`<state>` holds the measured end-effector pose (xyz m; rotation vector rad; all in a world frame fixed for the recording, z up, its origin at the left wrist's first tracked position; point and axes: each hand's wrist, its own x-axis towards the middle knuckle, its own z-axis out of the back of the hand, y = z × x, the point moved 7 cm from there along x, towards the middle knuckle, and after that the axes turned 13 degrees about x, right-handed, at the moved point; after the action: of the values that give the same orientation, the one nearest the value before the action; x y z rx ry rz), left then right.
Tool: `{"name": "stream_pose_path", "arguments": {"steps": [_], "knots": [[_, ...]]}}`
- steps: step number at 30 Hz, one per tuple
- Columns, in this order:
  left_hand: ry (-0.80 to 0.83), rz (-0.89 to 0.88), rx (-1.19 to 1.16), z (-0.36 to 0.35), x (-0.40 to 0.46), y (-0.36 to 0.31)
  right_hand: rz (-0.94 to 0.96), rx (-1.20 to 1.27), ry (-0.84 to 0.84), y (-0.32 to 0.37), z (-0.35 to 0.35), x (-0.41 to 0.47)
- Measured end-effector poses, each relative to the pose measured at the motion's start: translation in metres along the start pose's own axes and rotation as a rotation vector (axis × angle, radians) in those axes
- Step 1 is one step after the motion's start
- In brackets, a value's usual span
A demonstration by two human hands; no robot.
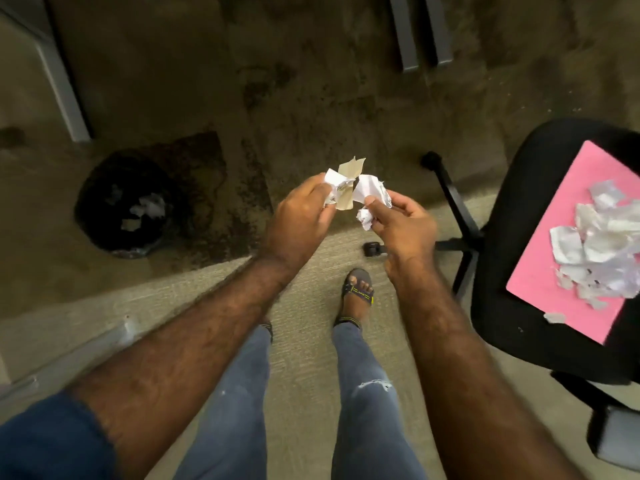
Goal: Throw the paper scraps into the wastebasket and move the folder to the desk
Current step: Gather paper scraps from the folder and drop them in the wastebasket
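Observation:
My left hand (298, 216) grips a bunch of white and tan paper scraps (343, 188) in front of me. Close beside it, my right hand (401, 223) pinches more white crumpled scraps (372, 197). A round black wastebasket (130, 202) stands on the floor to the left, with a few white scraps inside. At the right, a pink folder (550, 258) lies on the seat of a black office chair (502, 216). A heap of torn paper scraps (599, 240) rests on the folder, and one loose scrap (554, 317) lies at its near edge.
The chair's black legs and casters (374, 248) reach across the carpet below my hands. Grey desk legs (59, 74) stand at the upper left, and two more (420, 29) at the top. My feet (358, 289) are on the lighter carpet strip.

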<state>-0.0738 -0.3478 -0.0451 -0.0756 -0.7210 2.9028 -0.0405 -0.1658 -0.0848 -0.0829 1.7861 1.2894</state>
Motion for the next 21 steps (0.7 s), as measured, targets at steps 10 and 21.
{"name": "stream_pose_path", "arguments": {"steps": [10,21], "knots": [[-0.102,0.359,0.031,0.057,-0.067,0.18,-0.06,-0.215,0.222,-0.106,-0.171,-0.047],[-0.161,0.747,0.026,0.08,-0.135,0.346,-0.254,-0.34,0.363,-0.25,-0.326,-0.092]]}}
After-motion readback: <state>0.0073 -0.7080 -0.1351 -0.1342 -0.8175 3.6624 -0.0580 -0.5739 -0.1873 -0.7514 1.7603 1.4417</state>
